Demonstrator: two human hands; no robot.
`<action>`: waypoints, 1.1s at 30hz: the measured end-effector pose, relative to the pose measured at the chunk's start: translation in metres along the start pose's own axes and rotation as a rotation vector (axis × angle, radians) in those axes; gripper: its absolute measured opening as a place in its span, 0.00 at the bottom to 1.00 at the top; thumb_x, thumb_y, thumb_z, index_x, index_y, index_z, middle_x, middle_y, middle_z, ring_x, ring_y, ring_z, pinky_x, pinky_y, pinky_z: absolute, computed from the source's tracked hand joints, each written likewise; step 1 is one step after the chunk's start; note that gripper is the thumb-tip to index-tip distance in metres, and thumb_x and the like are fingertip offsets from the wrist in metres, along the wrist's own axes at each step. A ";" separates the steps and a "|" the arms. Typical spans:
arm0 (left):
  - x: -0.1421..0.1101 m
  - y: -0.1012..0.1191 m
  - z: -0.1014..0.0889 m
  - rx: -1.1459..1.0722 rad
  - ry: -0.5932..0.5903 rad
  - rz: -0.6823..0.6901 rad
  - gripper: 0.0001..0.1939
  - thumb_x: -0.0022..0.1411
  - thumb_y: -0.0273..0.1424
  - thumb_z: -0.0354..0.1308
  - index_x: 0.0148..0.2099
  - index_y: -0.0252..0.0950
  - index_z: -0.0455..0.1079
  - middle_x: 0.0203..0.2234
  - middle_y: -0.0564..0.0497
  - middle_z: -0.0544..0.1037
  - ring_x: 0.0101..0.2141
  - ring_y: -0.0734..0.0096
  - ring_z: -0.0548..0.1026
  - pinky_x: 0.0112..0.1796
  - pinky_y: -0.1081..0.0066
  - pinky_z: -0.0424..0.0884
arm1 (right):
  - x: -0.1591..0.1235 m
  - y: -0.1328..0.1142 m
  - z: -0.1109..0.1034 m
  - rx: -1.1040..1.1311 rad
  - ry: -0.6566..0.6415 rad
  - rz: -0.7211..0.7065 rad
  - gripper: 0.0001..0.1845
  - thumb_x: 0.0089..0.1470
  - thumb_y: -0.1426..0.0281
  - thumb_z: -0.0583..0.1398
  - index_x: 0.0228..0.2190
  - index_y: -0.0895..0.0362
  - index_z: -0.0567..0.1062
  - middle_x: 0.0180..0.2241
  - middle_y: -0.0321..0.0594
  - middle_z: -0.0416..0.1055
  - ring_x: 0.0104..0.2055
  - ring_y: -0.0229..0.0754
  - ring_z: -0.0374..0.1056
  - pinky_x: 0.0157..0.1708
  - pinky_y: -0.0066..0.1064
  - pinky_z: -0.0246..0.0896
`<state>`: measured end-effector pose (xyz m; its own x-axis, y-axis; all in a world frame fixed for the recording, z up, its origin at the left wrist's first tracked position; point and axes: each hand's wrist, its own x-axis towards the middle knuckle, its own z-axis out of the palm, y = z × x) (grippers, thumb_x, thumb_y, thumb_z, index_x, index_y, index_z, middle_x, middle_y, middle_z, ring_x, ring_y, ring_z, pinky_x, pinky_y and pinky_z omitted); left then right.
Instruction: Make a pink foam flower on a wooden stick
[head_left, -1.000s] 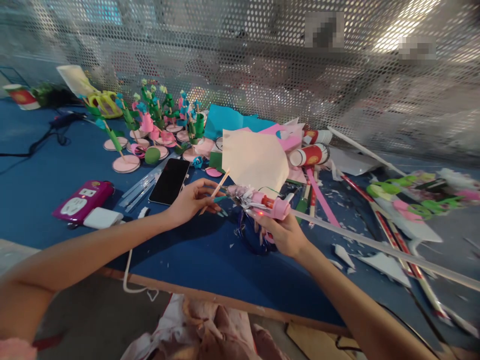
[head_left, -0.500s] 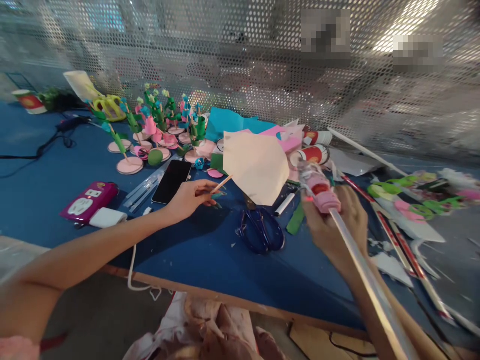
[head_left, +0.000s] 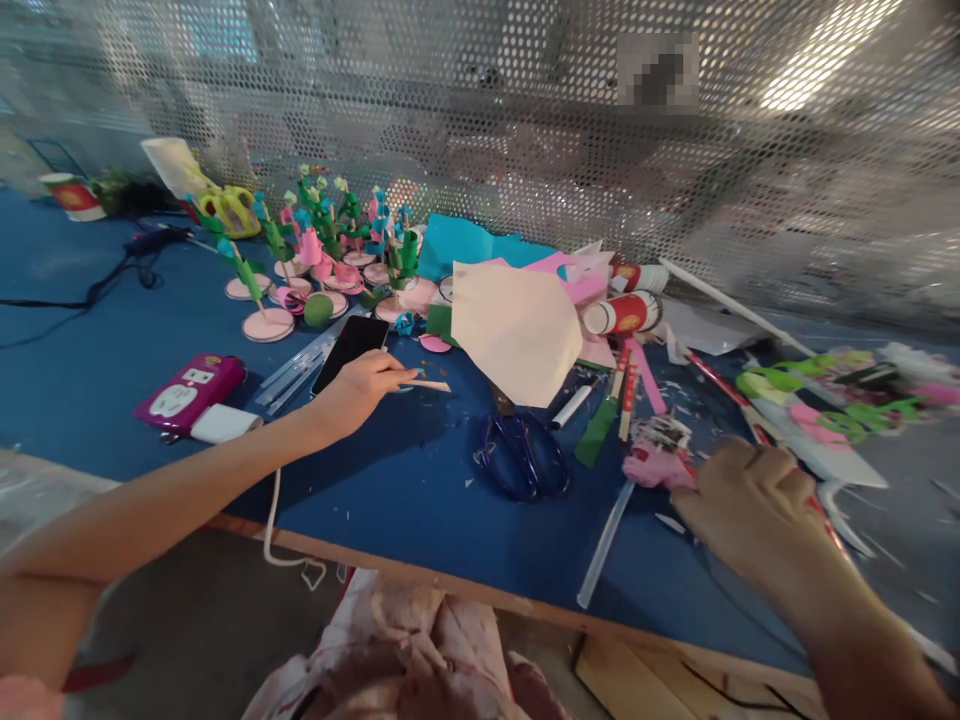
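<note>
My left hand (head_left: 364, 388) is over the middle of the table, beside a black phone (head_left: 351, 352). Between thumb and fingers it pinches a short, thin wooden stick (head_left: 431, 385) pointing right. My right hand (head_left: 757, 510) is low at the right with curled fingers, around the grip end of a pink glue gun (head_left: 654, 466); the fingers partly hide the grip. A clear glue stick (head_left: 604, 545) sticks out of the gun toward the table's front edge. Between my hands lie blue-handled scissors (head_left: 523, 455), their blades partly under a cream paper sheet (head_left: 517, 330).
Several paper flowers on round pink bases (head_left: 268, 324) stand at the back left. A purple power adapter (head_left: 191, 390) with a white plug lies at the left. Paper cups (head_left: 626, 313), a marker (head_left: 571, 407), green strips (head_left: 598, 432) and scraps lie right of centre, before a perforated metal screen (head_left: 480, 130).
My right hand has lowered the glue gun to the table and moved right; the gun has turned. My left hand has shifted slightly left, and its stick now lies nearly level.
</note>
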<state>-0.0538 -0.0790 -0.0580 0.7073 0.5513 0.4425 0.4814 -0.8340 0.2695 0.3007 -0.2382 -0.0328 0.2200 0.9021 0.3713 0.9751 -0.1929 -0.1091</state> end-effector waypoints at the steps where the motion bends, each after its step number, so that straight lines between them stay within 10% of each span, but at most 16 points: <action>1: 0.001 0.000 0.001 0.043 0.008 0.034 0.17 0.67 0.27 0.43 0.49 0.32 0.72 0.37 0.42 0.75 0.36 0.67 0.70 0.39 0.67 0.71 | 0.002 -0.010 -0.008 -0.134 -0.028 0.087 0.28 0.47 0.70 0.52 0.49 0.75 0.61 0.44 0.77 0.59 0.49 0.83 0.58 0.33 0.63 0.59; 6: 0.003 0.005 0.005 0.232 0.009 0.146 0.20 0.68 0.24 0.37 0.51 0.27 0.69 0.40 0.39 0.75 0.39 0.64 0.67 0.42 0.64 0.70 | 0.024 -0.086 -0.021 0.045 0.011 -0.295 0.31 0.49 0.73 0.49 0.55 0.73 0.58 0.58 0.67 0.54 0.61 0.63 0.51 0.55 0.55 0.53; 13: -0.001 0.010 0.010 0.211 -0.129 0.182 0.18 0.67 0.24 0.42 0.53 0.26 0.66 0.45 0.36 0.74 0.47 0.62 0.68 0.48 0.62 0.69 | 0.038 -0.164 0.039 0.140 -0.333 -0.672 0.38 0.59 0.58 0.43 0.60 0.76 0.49 0.64 0.64 0.37 0.67 0.56 0.36 0.62 0.53 0.38; 33: -0.014 0.011 0.003 0.005 -0.468 -0.012 0.33 0.61 0.19 0.38 0.67 0.29 0.32 0.65 0.36 0.41 0.64 0.60 0.41 0.60 0.60 0.51 | 0.024 -0.170 0.050 0.109 -0.431 -0.635 0.50 0.54 0.42 0.36 0.62 0.71 0.44 0.65 0.57 0.30 0.67 0.56 0.30 0.62 0.58 0.25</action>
<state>-0.0567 -0.0963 -0.0633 0.8588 0.5123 0.0056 0.4924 -0.8284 0.2671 0.1387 -0.1645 -0.0519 -0.4317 0.9020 0.0037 0.8979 0.4301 -0.0935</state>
